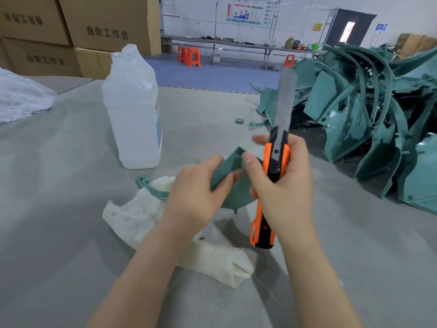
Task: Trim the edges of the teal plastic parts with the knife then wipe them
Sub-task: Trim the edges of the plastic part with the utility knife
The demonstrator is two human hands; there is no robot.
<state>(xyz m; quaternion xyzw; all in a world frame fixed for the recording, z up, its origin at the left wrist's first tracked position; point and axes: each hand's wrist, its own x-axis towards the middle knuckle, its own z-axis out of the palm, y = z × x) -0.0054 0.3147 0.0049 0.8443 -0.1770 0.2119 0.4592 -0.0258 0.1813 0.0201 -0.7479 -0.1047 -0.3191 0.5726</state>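
My left hand [196, 188] grips a teal plastic part [233, 183] at its left side, above the table. My right hand [283, 181] is wrapped around an orange and black utility knife [272, 185], whose long grey blade [285, 102] is fully extended and points up and away. My right thumb rests against the top corner of the part. A white cloth [139, 214] lies crumpled on the table under my hands. A thin curved teal strip [151, 188] lies on the cloth to the left.
A translucent plastic jug [132, 110] stands on the grey table [71, 233] at the left. A large heap of teal plastic parts [369, 114] fills the right side. A white plastic bag [21, 95] and cardboard boxes [78, 27] sit at the far left.
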